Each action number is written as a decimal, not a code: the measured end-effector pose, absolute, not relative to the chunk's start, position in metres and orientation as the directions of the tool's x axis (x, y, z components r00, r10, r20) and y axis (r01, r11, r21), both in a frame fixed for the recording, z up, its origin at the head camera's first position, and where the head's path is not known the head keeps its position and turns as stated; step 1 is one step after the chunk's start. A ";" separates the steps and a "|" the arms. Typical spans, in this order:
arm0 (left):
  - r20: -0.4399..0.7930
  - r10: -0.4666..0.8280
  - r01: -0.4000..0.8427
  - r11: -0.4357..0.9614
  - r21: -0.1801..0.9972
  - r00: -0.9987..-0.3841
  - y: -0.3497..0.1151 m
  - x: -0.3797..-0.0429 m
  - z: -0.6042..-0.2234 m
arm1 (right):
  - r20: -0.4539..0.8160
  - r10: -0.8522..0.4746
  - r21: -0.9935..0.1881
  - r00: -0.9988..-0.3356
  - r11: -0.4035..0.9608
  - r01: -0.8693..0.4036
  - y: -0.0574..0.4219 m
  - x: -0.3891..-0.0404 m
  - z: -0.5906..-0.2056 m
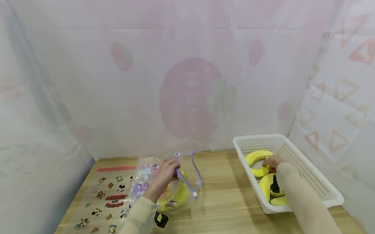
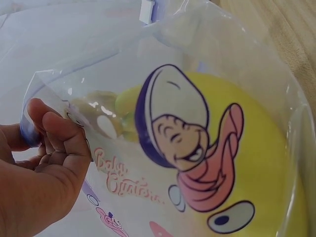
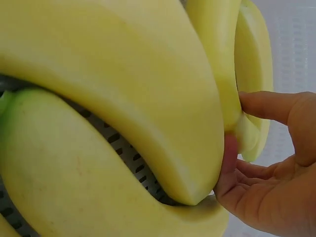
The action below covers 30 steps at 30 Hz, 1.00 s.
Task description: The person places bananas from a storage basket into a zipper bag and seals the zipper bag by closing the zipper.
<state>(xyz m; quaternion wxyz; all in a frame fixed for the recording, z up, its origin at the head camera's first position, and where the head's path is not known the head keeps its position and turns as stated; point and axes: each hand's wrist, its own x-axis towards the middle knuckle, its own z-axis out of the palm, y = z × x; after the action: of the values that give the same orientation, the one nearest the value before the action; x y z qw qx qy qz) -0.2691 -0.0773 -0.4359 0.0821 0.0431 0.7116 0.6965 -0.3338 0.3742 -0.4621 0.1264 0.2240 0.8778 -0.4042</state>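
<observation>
At the table's middle, my left hand (image 1: 166, 173) pinches the opening edge of a clear zip bag (image 2: 123, 64) with a purple slider and cartoon prints. Inside that bag lies a yellow banana (image 1: 180, 198), which fills much of the left wrist view through the plastic. My right hand (image 1: 273, 161) reaches into a white plastic basket (image 1: 306, 176) on the right. In the right wrist view, its thumb and fingers pinch the end of a banana (image 3: 217, 54). Other bananas (image 3: 133, 89) lie close beside those fingers, partly covering the basket's slotted floor.
Another clear bag (image 1: 97, 204), with a red strip and Mickey prints, lies flat at the left of the wooden table (image 1: 222, 199). White printed sheets (image 1: 190, 36) enclose the back and both sides. Each wrist wears a small black camera (image 1: 161, 219).
</observation>
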 end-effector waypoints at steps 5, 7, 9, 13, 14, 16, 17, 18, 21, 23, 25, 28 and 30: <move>-0.060 0.176 -0.056 0.028 0.998 -0.983 -0.078 -0.270 -0.436 | -0.435 0.286 -0.712 -0.854 0.472 0.520 0.380 -0.333 -0.463; -0.060 0.175 -0.055 0.031 0.998 -0.983 -0.078 -0.270 -0.437 | -0.443 0.288 -0.736 -0.849 0.424 0.528 0.382 -0.333 -0.463; -0.055 0.175 -0.050 0.033 0.998 -0.983 -0.078 -0.270 -0.438 | -0.442 0.282 -0.764 -0.852 0.379 0.522 0.383 -0.332 -0.463; -0.055 0.176 -0.051 0.030 0.998 -0.983 -0.079 -0.271 -0.438 | -0.446 0.239 -0.815 -0.863 0.291 0.501 0.385 -0.332 -0.461; -0.056 0.176 -0.052 0.029 0.998 -0.983 -0.079 -0.271 -0.438 | -0.448 0.226 -0.825 -0.865 0.270 0.497 0.385 -0.332 -0.461; -0.060 0.174 -0.056 0.027 0.998 -0.983 -0.079 -0.271 -0.438 | -0.460 0.205 -0.837 -0.864 0.224 0.499 0.385 -0.333 -0.462; -0.062 0.174 -0.058 0.026 0.998 -0.983 -0.079 -0.272 -0.438 | -0.467 0.201 -0.840 -0.861 0.203 0.503 0.385 -0.333 -0.462; -0.062 0.173 -0.059 0.026 0.998 -0.983 -0.079 -0.272 -0.438 | -0.472 0.195 -0.842 -0.860 0.191 0.505 0.385 -0.334 -0.463; -0.059 0.172 -0.055 0.025 0.998 -0.983 -0.079 -0.271 -0.438 | -0.478 0.181 -0.849 -0.859 0.155 0.505 0.385 -0.335 -0.465; -0.059 0.172 -0.056 0.025 0.998 -0.983 -0.079 -0.271 -0.438 | -0.473 0.176 -0.855 -0.863 0.144 0.498 0.384 -0.335 -0.466; -0.060 0.173 -0.057 0.025 0.998 -0.983 -0.080 -0.271 -0.438 | -0.464 0.177 -0.862 -0.868 0.136 0.489 0.385 -0.336 -0.466; -0.060 0.176 -0.057 0.022 0.998 -0.982 -0.080 -0.271 -0.438 | -0.442 0.167 -0.874 -0.881 0.140 0.465 0.384 -0.336 -0.465; -0.059 0.173 -0.057 0.017 0.998 -0.983 -0.081 -0.271 -0.439 | -0.429 0.155 -0.881 -0.890 0.145 0.450 0.384 -0.336 -0.463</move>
<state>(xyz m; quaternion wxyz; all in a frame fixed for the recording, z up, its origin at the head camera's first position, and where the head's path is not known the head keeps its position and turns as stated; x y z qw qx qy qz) -0.2710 -0.0806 -0.4390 0.0823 0.0408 0.7082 0.7000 -0.3362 0.3837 -0.4633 0.1189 0.2025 0.7473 -0.6216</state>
